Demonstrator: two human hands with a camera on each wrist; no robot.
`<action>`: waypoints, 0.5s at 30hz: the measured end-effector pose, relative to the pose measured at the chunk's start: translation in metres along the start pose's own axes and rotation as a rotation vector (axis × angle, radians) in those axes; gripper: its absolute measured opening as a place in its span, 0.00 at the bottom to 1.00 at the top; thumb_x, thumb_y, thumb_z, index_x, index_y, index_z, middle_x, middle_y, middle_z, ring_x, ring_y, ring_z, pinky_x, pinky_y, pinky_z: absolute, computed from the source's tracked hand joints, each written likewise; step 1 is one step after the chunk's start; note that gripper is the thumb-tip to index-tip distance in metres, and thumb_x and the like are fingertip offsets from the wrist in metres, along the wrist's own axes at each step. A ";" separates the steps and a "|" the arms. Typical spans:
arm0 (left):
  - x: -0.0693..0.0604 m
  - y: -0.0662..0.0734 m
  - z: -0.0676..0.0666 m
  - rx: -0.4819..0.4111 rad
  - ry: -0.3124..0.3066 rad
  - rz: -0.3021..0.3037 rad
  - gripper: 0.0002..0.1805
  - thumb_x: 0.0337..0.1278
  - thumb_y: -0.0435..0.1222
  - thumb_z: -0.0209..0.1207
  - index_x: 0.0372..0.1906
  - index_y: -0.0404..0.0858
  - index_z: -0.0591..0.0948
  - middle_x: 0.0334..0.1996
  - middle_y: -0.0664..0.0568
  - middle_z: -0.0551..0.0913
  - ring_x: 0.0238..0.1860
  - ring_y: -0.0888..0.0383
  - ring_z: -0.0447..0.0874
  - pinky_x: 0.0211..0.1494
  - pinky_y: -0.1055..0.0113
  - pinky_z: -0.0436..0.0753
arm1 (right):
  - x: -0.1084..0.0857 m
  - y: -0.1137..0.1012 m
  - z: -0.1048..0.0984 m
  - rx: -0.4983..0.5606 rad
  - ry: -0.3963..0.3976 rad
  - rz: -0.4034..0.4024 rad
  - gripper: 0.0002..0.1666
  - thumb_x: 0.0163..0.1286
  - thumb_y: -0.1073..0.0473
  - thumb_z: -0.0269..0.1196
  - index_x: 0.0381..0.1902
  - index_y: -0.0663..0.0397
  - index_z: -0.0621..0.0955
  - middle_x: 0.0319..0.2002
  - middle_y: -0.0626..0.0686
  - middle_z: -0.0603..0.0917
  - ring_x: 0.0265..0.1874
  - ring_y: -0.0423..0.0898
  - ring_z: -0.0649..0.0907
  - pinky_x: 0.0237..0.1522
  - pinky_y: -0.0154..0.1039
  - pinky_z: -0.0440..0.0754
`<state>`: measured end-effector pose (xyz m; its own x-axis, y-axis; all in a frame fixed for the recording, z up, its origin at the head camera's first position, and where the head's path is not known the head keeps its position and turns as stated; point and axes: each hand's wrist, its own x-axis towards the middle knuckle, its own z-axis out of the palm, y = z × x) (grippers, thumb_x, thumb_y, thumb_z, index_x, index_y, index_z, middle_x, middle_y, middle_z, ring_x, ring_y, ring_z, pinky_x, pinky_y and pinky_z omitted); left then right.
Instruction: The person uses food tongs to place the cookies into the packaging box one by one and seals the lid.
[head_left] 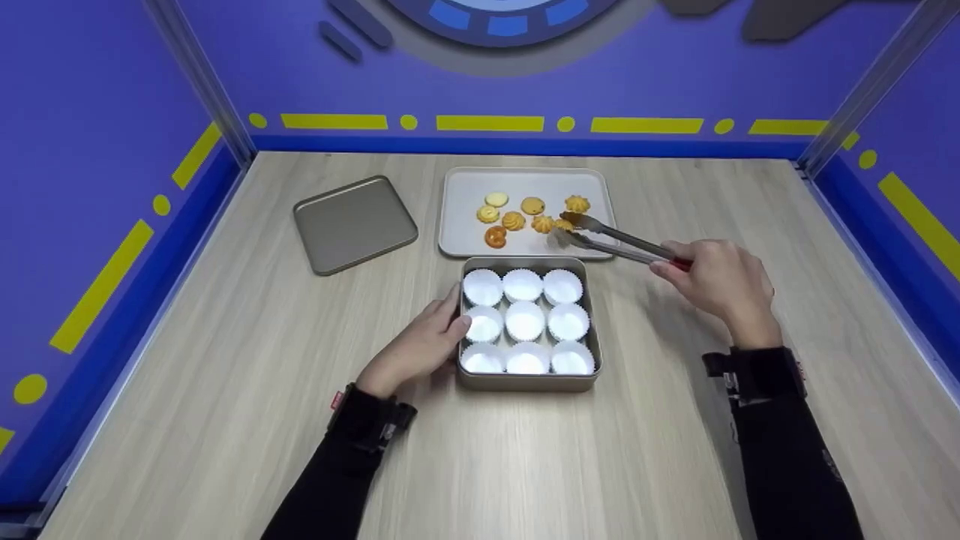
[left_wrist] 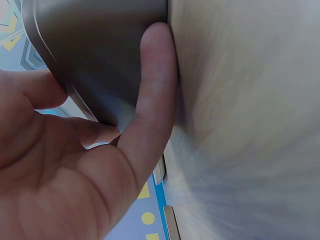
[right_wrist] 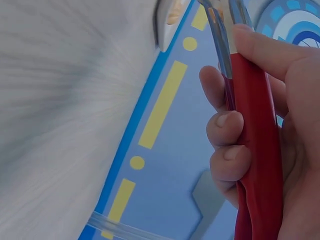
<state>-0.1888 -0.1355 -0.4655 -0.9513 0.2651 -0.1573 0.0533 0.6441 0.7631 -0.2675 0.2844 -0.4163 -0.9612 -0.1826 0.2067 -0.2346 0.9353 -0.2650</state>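
Note:
A rectangular metal tin [head_left: 529, 382] stands on the table, lined with white paper cups [head_left: 525, 321] in rows. My left hand [head_left: 420, 345] holds the tin's left side, thumb at the rim. In the left wrist view, a finger [left_wrist: 156, 85] lies along the tin's outer wall [left_wrist: 95, 45]. My right hand [head_left: 724, 281] grips red-handled metal tongs [head_left: 634, 244], fingers curled round the handles [right_wrist: 255, 135]. Over the right part of a pale tray [head_left: 461, 184], the tong tips are apart, beside a small cookie [head_left: 562, 224]. Whether they touch it I cannot tell.
Several more cookies [head_left: 513, 220] of different shapes lie on the tray, just behind the tin. To the left, a flat metal lid [head_left: 356, 225] rests on the table [head_left: 645, 450]. Blue-purple panels [head_left: 525, 97] border the table at the back and sides.

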 end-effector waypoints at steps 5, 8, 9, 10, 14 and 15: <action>-0.001 0.001 -0.001 -0.005 -0.002 0.002 0.39 0.86 0.49 0.45 0.88 0.41 0.47 0.82 0.37 0.59 0.83 0.41 0.55 0.85 0.46 0.57 | -0.002 -0.013 -0.011 0.075 0.058 -0.102 0.27 0.70 0.41 0.73 0.62 0.43 0.88 0.31 0.51 0.88 0.26 0.49 0.76 0.25 0.44 0.68; -0.002 0.001 -0.002 -0.005 -0.006 0.004 0.38 0.86 0.49 0.44 0.88 0.42 0.47 0.84 0.38 0.56 0.84 0.41 0.53 0.86 0.46 0.55 | -0.004 -0.025 -0.015 0.121 0.066 -0.177 0.26 0.69 0.41 0.74 0.60 0.44 0.90 0.32 0.50 0.89 0.26 0.48 0.77 0.26 0.43 0.68; -0.002 0.001 -0.002 -0.004 -0.008 0.005 0.38 0.86 0.49 0.44 0.88 0.42 0.46 0.84 0.38 0.54 0.84 0.41 0.52 0.86 0.46 0.54 | -0.005 -0.029 -0.015 0.133 0.062 -0.199 0.26 0.68 0.41 0.75 0.60 0.44 0.90 0.32 0.50 0.89 0.25 0.47 0.76 0.26 0.43 0.68; -0.002 0.001 -0.002 -0.004 -0.009 0.008 0.38 0.86 0.49 0.43 0.88 0.42 0.46 0.85 0.39 0.53 0.84 0.41 0.50 0.86 0.46 0.53 | -0.005 -0.032 -0.015 0.142 0.057 -0.218 0.25 0.68 0.42 0.75 0.59 0.44 0.90 0.32 0.49 0.89 0.25 0.46 0.76 0.26 0.42 0.68; 0.000 0.002 -0.003 -0.004 -0.023 0.005 0.38 0.85 0.47 0.41 0.88 0.42 0.45 0.87 0.43 0.48 0.86 0.44 0.46 0.87 0.47 0.49 | -0.007 -0.045 -0.012 0.153 0.021 -0.276 0.23 0.67 0.43 0.76 0.57 0.42 0.91 0.31 0.47 0.87 0.23 0.44 0.75 0.25 0.40 0.68; 0.000 0.002 -0.003 -0.005 -0.026 0.006 0.38 0.84 0.47 0.41 0.88 0.42 0.44 0.87 0.44 0.47 0.86 0.44 0.45 0.87 0.48 0.48 | -0.007 -0.047 -0.010 0.149 0.010 -0.284 0.22 0.67 0.44 0.76 0.57 0.41 0.91 0.31 0.46 0.87 0.22 0.43 0.74 0.25 0.40 0.68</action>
<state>-0.1893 -0.1362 -0.4623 -0.9429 0.2870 -0.1689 0.0571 0.6391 0.7670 -0.2481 0.2446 -0.3955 -0.8531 -0.4258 0.3014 -0.5124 0.7927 -0.3304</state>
